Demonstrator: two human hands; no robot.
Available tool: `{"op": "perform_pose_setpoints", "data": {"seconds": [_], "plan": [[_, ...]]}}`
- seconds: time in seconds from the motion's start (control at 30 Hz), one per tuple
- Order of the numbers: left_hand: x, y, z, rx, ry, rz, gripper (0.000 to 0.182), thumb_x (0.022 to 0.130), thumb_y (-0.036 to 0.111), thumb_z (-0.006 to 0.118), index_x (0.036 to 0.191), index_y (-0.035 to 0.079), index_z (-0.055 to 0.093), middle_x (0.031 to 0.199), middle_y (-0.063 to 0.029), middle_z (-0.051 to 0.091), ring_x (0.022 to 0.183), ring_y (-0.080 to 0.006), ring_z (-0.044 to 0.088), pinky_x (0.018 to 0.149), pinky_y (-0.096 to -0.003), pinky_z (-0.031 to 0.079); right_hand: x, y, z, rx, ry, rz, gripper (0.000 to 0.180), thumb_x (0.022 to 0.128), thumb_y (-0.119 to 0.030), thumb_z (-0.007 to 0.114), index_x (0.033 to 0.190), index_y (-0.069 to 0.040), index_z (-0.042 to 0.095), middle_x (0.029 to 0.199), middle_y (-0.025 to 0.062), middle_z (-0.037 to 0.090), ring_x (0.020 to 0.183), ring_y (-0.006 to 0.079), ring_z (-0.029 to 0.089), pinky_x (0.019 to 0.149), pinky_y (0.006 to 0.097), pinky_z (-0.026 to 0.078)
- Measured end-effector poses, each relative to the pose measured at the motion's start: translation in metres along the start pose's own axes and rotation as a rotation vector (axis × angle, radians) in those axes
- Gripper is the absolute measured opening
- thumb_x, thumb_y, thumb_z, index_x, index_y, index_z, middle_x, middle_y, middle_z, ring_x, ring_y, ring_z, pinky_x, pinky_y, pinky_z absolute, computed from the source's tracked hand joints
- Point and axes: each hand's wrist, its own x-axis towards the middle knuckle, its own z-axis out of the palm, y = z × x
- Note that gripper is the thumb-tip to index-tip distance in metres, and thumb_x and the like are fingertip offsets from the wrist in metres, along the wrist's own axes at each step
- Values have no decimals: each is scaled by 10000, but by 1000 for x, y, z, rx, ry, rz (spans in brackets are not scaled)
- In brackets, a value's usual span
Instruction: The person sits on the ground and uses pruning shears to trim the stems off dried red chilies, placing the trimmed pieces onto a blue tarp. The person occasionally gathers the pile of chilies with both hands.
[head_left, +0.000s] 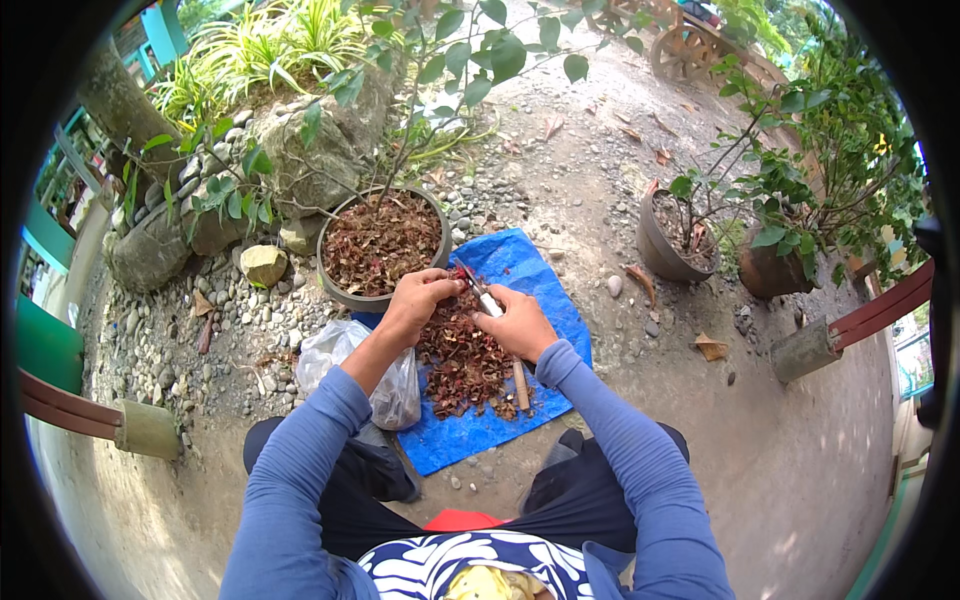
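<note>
My right hand grips a small cutting tool with a white handle; its dark blades point up and left, and their exact type cannot be told. At the blade tip, my left hand pinches a bit of reddish plant material. Both hands are above a pile of chopped dry reddish-brown leaves on a blue tarp sheet. A wooden handle lies at the pile's right edge, its other end hidden beneath my right hand. Left of the pile sits a clear plastic bag with contents.
Just beyond my left hand stands a round pot filled with dry leaf pieces around a thin-stemmed plant. Large rocks and pebbles lie left. Two potted plants stand right, the nearer in a grey-brown pot. Leafy branches overhang the far side.
</note>
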Motion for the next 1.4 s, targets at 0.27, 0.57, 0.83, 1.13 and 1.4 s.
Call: {"op": "perform_pose_setpoints", "data": {"seconds": [0.27, 0.57, 0.83, 1.13, 1.4], "plan": [[-1, 6, -4, 106, -75, -76, 159, 818, 170, 667, 870, 20, 674, 756, -37, 644, 664, -132, 610, 600, -277, 488, -4, 6, -3, 124, -69, -25, 479, 767, -320, 714, 1146, -52, 591, 916, 147, 665, 808, 274, 648, 742, 388, 498], [7, -12, -6, 361, 54, 186, 218, 786, 170, 699, 912, -7, 695, 790, -53, 667, 692, -137, 618, 650, -288, 481, 0, 3, -1, 586, -249, 281, 416, 787, -301, 709, 1102, -62, 579, 831, 102, 617, 763, 249, 627, 738, 386, 512], [3, 2, -5, 229, -51, 31, 99, 796, 121, 700, 875, 61, 694, 722, 18, 620, 612, -53, 524, 519, -219, 367, -8, 8, -7, -174, 9, -147, 571, 717, -299, 668, 1249, -133, 543, 1108, 178, 580, 1070, 377, 522, 947, 456, 415], [0, 2, 1, 342, 39, 64, 133, 773, 96, 701, 878, 16, 690, 738, 1, 627, 632, -67, 535, 581, -222, 422, -10, 2, -4, -112, -1, -54, 376, 737, -284, 645, 1060, -98, 597, 860, 201, 642, 862, 392, 619, 789, 462, 488], [-3, 0, 7, 87, 68, -30, 179, 842, 232, 689, 935, 79, 674, 757, 22, 606, 602, -65, 531, 495, -223, 404, -7, -3, -13, -74, 37, 5, 338, 742, -297, 656, 996, -77, 617, 848, 210, 666, 828, 394, 643, 740, 460, 498]]}}
